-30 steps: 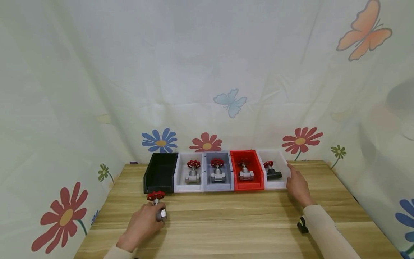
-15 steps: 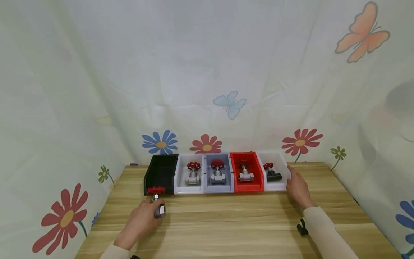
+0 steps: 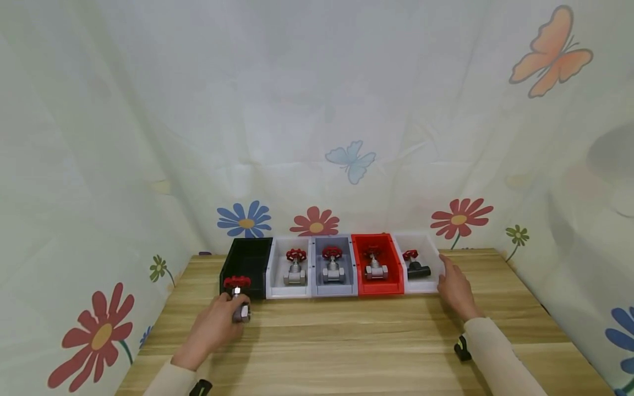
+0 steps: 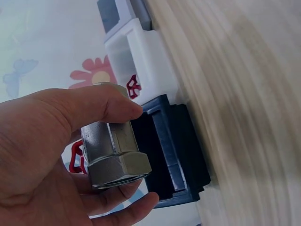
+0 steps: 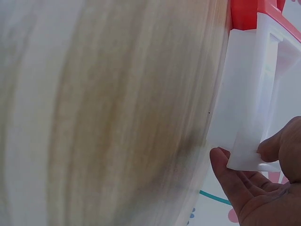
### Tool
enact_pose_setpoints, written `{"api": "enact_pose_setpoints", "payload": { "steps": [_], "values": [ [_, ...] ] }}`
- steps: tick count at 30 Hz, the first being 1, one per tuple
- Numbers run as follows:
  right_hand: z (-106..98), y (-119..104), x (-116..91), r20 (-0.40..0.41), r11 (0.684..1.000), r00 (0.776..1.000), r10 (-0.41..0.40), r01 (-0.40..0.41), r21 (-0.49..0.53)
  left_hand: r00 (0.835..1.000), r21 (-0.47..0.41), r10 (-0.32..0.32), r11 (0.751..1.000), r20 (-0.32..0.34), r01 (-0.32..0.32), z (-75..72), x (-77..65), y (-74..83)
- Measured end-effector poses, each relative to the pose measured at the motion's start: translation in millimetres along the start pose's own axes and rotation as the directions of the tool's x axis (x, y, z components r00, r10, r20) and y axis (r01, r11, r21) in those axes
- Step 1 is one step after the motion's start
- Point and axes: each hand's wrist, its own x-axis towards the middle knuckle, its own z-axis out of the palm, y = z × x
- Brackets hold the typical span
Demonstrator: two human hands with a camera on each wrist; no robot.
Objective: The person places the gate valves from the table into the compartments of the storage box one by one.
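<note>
My left hand (image 3: 214, 323) grips a metal gate valve (image 3: 241, 313) with a red handwheel (image 3: 236, 281). It holds the valve in front of the black bin (image 3: 251, 256), the wheel upward and overlapping the bin's front in the head view. Up close in the left wrist view, thumb and fingers wrap the valve's silver body (image 4: 110, 150). At the row's other end, my right hand (image 3: 457, 290) pinches the side of the rightmost white bin (image 5: 247, 99), thumb over the rim and fingers outside. Inside that bin lies a black valve (image 3: 419, 270) with a red wheel.
Between the end bins stand a white bin (image 3: 289, 292), a grey bin (image 3: 334, 289) and a red bin (image 3: 381, 288), each holding a metal valve with a red handwheel. The row sits on a wood-grain table (image 3: 337, 346), before a flowered curtain (image 3: 277, 110).
My left hand has carried the valve forward and slightly up, toward the front of the black bin. The right hand stays on the white bin.
</note>
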Motion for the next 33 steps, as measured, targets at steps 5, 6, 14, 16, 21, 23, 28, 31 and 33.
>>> {"api": "enact_pose_setpoints", "payload": {
  "steps": [5,6,14,16,21,23,28,31,33],
  "values": [
    [1,1,0,-0.001,1.0,1.0,0.001,-0.001,0.003,1.0,0.004,0.004,1.0,0.009,-0.004,-5.0,6.4,-1.4],
    [1,1,0,0.0,1.0,1.0,0.002,-0.002,0.004,1.0,0.009,0.005,1.0,0.009,-0.005,-5.5,7.6,-1.9],
    [1,0,0,0.005,1.0,1.0,0.01,-0.01,0.012,1.0,0.03,0.018,0.999,0.005,-0.019,-9.9,20.0,-4.3],
    [1,1,0,0.006,1.0,1.0,0.013,-0.013,0.014,1.0,0.035,0.025,0.999,0.0,-0.025,-10.9,23.5,-4.7],
    [2,1,0,-0.002,1.0,1.0,0.006,-0.006,0.014,1.0,0.037,0.027,0.999,-0.006,-0.026,-12.3,31.9,-6.2],
    [2,2,0,-0.007,1.0,1.0,0.002,-0.002,0.012,0.999,0.035,0.032,0.999,-0.016,-0.031,-13.0,34.7,-7.1],
    [2,1,0,-0.007,1.0,1.0,0.005,-0.005,0.009,0.997,0.035,0.066,0.997,-0.05,-0.064,-14.7,39.3,-9.9],
    [1,0,0,-0.001,1.0,1.0,0.009,-0.009,0.008,0.997,0.041,0.065,0.997,-0.048,-0.063,-16.2,42.3,-9.8],
    [1,0,0,0.006,1.0,1.0,0.014,-0.014,0.009,0.998,0.042,0.056,0.998,-0.042,-0.054,-17.0,45.1,-9.6]
  ]
}}
